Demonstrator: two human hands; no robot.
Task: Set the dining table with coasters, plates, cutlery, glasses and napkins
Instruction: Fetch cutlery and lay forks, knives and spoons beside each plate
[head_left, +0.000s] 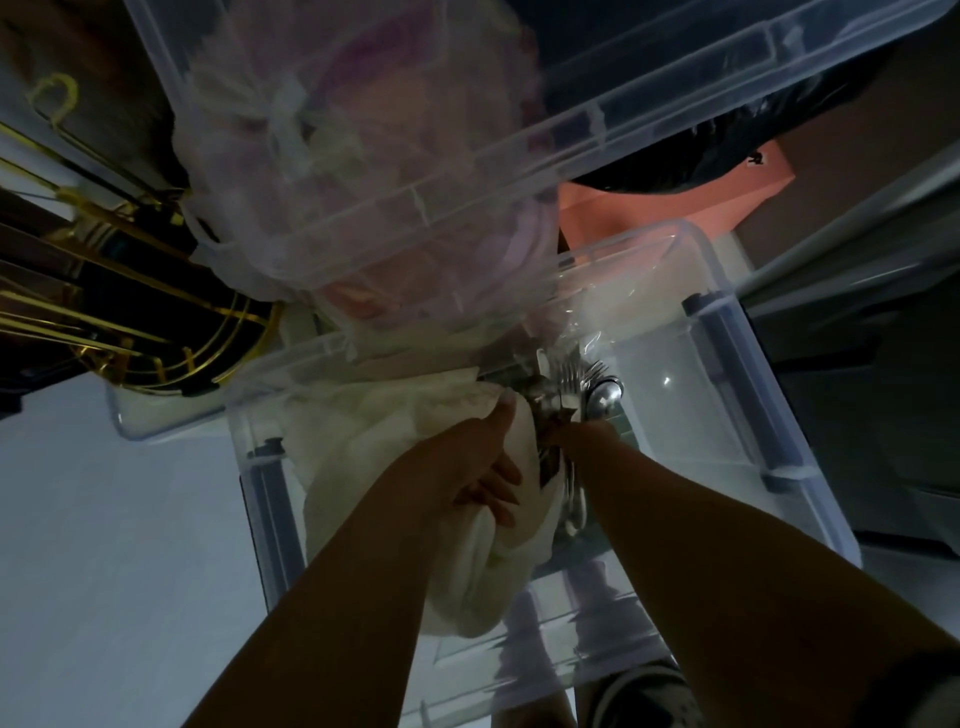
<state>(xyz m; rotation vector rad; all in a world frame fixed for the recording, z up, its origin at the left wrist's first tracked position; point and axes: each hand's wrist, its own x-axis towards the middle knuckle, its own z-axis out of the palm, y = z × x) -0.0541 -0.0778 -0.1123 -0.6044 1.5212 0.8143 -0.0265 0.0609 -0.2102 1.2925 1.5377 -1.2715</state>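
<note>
A bundle of white cloth napkins (410, 499) hangs over the open clear plastic bin (727, 395) below me. My left hand (478, 467) grips the cloth, fingers curled into its folds. Just to the right, my right hand (576, 434) holds a bunch of steel cutlery (582, 392); fork tines and spoon bowls stick out beyond the fist, handles hang toward me. Most of my right hand's fingers are hidden behind the cutlery and cloth.
A second clear bin (395, 171) farther away holds pink and white items in a thin plastic bag. A gold wire rack (156, 332) lies at left on a dark surface. An orange box (675, 197) and black bag (727, 140) sit at right. Pale floor (104, 519) shows lower left.
</note>
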